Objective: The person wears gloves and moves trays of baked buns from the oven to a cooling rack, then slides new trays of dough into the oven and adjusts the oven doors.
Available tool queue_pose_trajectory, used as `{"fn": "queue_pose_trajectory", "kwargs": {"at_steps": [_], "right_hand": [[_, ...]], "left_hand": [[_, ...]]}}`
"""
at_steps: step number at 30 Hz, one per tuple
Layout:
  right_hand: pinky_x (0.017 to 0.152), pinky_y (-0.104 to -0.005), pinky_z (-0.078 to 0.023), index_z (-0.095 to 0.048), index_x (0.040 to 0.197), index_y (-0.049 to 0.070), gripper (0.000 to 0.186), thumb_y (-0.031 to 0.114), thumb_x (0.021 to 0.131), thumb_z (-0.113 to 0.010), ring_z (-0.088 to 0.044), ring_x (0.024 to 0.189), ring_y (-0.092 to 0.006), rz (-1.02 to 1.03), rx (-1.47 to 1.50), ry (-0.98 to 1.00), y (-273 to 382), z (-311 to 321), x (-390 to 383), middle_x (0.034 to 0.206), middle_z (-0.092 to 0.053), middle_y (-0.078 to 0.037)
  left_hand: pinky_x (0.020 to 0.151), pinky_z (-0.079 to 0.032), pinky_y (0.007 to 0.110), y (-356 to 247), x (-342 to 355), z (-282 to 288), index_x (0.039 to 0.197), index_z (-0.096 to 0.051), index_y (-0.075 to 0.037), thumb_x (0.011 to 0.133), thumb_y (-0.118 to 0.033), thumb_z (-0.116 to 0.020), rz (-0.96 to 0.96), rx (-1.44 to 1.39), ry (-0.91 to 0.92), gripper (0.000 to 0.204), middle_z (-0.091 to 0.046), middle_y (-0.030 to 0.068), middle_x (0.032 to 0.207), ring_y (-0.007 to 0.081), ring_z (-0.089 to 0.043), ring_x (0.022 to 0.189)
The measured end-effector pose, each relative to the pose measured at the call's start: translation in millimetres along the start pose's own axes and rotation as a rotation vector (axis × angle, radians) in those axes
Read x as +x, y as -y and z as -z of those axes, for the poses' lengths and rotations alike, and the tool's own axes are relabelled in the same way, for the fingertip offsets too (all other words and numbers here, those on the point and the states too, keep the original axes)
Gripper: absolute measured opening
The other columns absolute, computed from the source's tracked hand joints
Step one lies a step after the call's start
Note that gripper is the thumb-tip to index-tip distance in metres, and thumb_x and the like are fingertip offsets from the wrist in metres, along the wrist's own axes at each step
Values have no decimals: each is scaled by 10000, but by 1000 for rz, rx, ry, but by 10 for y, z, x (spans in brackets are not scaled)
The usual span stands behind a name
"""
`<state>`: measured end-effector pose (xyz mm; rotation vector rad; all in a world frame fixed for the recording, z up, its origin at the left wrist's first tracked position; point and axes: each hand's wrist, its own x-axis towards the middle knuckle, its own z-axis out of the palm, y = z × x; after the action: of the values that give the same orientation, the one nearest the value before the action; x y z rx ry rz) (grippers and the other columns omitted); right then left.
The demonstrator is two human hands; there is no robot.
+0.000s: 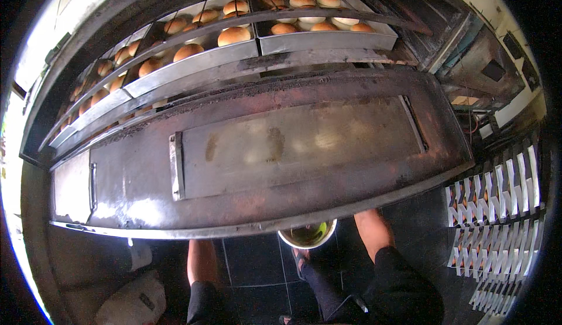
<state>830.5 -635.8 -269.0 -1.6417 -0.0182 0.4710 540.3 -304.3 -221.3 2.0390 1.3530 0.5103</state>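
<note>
A wide dark metal oven door [134, 179] with a smoother inset panel [304, 143] lies tilted down in front of me. Both my forearms reach up to its near edge: the left forearm [202, 260] left of centre, the right forearm [374, 237] right of centre. My hands are hidden beneath the door, so their fingers and any hold do not show. Behind the door, the open oven holds metal trays [328, 42] of round golden-brown buns [234, 36], some paler than others. A dark bar [281, 15] crosses in front of them.
Below the door's edge, between my arms, a round pale-rimmed container [307, 243] with something green inside stands above the dark tiled floor [252, 260]. Stacked metal trays [497, 190] with brown pieces line the right. A pale sack-like bundle [132, 301] lies at lower left.
</note>
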Motion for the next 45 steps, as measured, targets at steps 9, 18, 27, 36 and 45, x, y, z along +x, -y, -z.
{"fn": "queue_pose_trajectory", "kwargs": {"at_steps": [9, 18, 27, 36, 45], "right_hand": [[1055, -453, -415, -399, 1410, -29, 606, 236, 916, -630, -480, 1295, -360, 228, -381, 129, -57, 11, -200, 1411, -464, -256], [1069, -378, -404, -393, 1411, -89, 630, 193, 891, -610, -506, 1287, -314, 216, -661, 535, -171, 1075, -2920, 1365, -517, -276], [658, -266, -455, -460, 1366, -70, 538, 192, 915, -591, -543, 735, -112, 184, -436, 361, 608, 1400, -3733, 824, -586, -37], [495, -256, -496, -622, 1011, 74, 198, 239, 970, -520, -600, 598, -98, 770, 16, 475, 4230, -400, -3055, 797, -651, -8], [843, -413, -555, -531, 1297, -33, 642, 480, 911, -562, -663, 978, -309, 672, 511, 706, 6773, -2220, -2604, 1163, -628, -190]], "left_hand": [[983, -435, 411, -161, -521, -14, 1304, -563, -89, 860, -240, -644, -291, 62, 17, 476, -472, 207, 1343, 337, -450, 1242], [1101, -389, 375, 482, -4051, 1044, 1403, -489, -40, 830, -193, -688, -294, -158, 542, 625, -433, 242, 1469, 369, -429, 1362], [1098, -383, 326, 1136, -6150, 2452, 1389, -488, 22, 870, -198, -668, 104, -280, 485, 592, -537, 223, 1389, 307, -500, 1320], [1043, -423, 317, 1110, -5621, 3036, 1397, -482, 17, 876, -217, -673, 276, -361, 242, 603, -558, 207, 1377, 260, -541, 1286], [837, -484, 265, 353, -4551, 2738, 1415, -454, 36, 867, -232, -650, 456, -420, -43, 641, -672, 133, 1181, 139, -621, 964]]}}
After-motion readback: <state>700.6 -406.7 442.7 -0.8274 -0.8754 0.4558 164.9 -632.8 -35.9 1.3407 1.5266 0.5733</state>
